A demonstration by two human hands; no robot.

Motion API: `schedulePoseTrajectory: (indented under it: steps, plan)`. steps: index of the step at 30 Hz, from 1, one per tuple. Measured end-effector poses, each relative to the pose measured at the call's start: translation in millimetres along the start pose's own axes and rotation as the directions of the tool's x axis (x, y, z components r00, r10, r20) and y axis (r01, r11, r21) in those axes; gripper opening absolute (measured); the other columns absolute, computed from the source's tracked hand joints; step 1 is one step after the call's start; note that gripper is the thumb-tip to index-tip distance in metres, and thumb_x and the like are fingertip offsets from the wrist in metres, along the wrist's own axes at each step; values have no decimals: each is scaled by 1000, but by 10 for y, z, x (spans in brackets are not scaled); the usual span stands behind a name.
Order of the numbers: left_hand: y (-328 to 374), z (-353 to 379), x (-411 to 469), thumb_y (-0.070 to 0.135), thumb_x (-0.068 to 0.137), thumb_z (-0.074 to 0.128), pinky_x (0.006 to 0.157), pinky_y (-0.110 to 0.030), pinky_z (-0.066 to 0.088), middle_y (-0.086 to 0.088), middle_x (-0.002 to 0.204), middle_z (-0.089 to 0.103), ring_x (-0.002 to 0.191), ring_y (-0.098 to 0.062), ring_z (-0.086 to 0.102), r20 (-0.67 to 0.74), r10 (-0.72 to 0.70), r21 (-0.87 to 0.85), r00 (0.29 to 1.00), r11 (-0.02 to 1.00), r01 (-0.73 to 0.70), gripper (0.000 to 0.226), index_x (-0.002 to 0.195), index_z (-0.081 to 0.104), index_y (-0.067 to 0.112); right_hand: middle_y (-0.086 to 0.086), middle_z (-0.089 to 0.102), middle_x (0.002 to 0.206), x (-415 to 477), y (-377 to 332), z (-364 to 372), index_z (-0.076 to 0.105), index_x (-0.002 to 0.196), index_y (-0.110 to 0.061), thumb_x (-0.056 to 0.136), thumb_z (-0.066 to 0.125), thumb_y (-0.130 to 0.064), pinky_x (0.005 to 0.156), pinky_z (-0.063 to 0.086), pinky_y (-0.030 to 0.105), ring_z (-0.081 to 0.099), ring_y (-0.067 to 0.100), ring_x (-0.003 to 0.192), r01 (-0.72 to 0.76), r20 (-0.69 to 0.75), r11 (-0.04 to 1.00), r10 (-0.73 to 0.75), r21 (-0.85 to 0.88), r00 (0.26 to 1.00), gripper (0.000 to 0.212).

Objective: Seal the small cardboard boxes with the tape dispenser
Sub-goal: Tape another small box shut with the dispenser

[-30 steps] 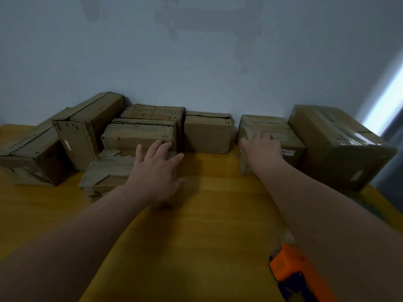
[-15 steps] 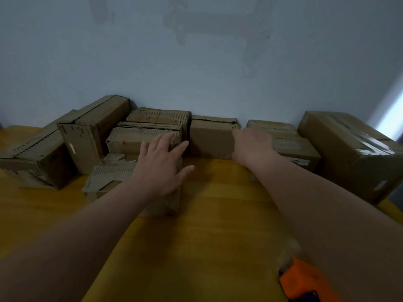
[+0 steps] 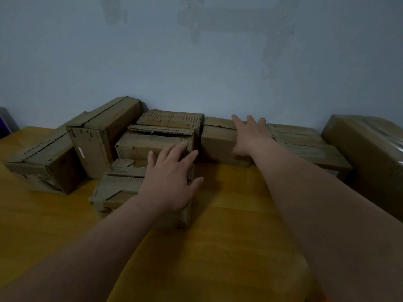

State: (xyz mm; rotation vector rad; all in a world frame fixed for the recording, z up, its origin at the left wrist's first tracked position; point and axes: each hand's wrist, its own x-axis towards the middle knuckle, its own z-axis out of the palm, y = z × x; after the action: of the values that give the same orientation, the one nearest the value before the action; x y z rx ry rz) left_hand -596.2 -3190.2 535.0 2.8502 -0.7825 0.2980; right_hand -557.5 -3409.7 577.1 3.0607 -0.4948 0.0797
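Note:
Several worn cardboard boxes line the back of the yellow wooden table (image 3: 229, 247) against the wall. My left hand (image 3: 170, 182) lies flat, fingers spread, on top of the nearest small box (image 3: 117, 186). My right hand (image 3: 248, 138) reaches further back, fingers straight, over the top of the middle box (image 3: 218, 144) by the wall. The tape dispenser is out of view.
A tall box (image 3: 98, 138) and a low box (image 3: 43, 164) stand at the left. Two stacked boxes (image 3: 157, 134) sit behind my left hand. A flat box (image 3: 305, 144) and a large tape-wrapped box (image 3: 370, 153) fill the right side.
My right hand has left the flat box on the right and moved left onto the middle box. The view has tilted up, so the orange dispenser has dropped out of sight.

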Motion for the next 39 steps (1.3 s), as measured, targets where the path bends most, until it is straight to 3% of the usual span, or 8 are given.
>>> schedulePoseTrajectory:
  steps: [2, 7, 14, 19, 25, 30, 34, 39]
  plan:
    - [2, -1, -4, 60, 90, 39, 116, -57, 3, 7, 159, 3, 145, -22, 2, -8, 2, -8, 1000, 1000, -2, 68, 149, 11, 39, 13, 33, 135, -28, 3, -35, 10, 150, -28, 71, 79, -32, 78, 43, 39, 39, 36, 120, -8, 29, 1000, 9, -9, 1000, 105]
    - [21, -40, -24, 59, 90, 41, 116, -56, 3, 3, 158, 5, 145, -23, 3, -31, 6, 5, 1000, 1000, -5, 72, 150, 7, 37, 10, 41, 120, -285, 9, -131, 38, 131, -21, 67, 79, -45, 70, 37, 35, 46, 29, 109, -63, -50, 998, 61, -24, 997, 81]
    - [287, -360, -232, 56, 82, 59, 117, -55, 8, -5, 157, 2, 144, -29, 4, -169, 75, 15, 983, 997, -74, 92, 151, 2, 33, 4, 41, 124, -1155, 142, -504, 34, 138, -27, 66, 77, -48, 68, 37, 32, 38, 24, 112, 50, -255, 998, -40, 32, 966, 86]
    - [570, -631, -622, 66, 73, 63, 118, -51, 7, -3, 158, 0, 145, -27, -1, -146, 246, 6, 958, 969, -247, 105, 150, -3, 37, -2, 39, 133, -2074, 199, -565, 27, 144, -32, 63, 76, -54, 87, 44, 37, 34, 22, 117, 225, -268, 972, -199, 69, 942, 97]
    - [728, -821, -1302, 71, 65, 66, 97, -37, 43, 2, 136, 30, 124, -17, 31, 44, 296, -124, 954, 949, -289, 106, 148, 6, 43, -7, 34, 140, -2932, 254, -467, 24, 147, -35, 62, 79, -53, 95, 35, 33, 29, 19, 123, 310, -211, 910, -257, 277, 943, 103]
    - [629, -832, -1757, 73, 63, 65, 95, -38, 44, 4, 128, 33, 118, -16, 34, 191, 223, -117, 956, 972, -203, 100, 146, 13, 48, 1, 25, 147, -3429, 410, -353, 16, 149, -32, 68, 80, -49, 106, 37, 42, 28, 23, 134, 110, -29, 932, -106, 344, 994, 105]
    - [563, -775, -2024, 76, 60, 64, 95, -40, 45, 4, 126, 37, 117, -18, 37, 267, 199, -114, 943, 978, -174, 102, 145, 16, 49, 5, 42, 134, -3711, 538, -113, 28, 138, -25, 71, 76, -50, 90, 47, 39, 44, 26, 120, -137, 155, 966, 104, 221, 982, 86]
    - [587, -736, -2204, 74, 65, 63, 97, -40, 44, 5, 138, 36, 123, -18, 34, 225, 235, -109, 946, 970, -215, 96, 145, 15, 49, 4, 55, 116, -3901, 564, 69, 28, 138, -24, 86, 63, -26, 68, 38, 32, 55, 23, 98, -230, 127, 965, 214, 124, 969, 62]
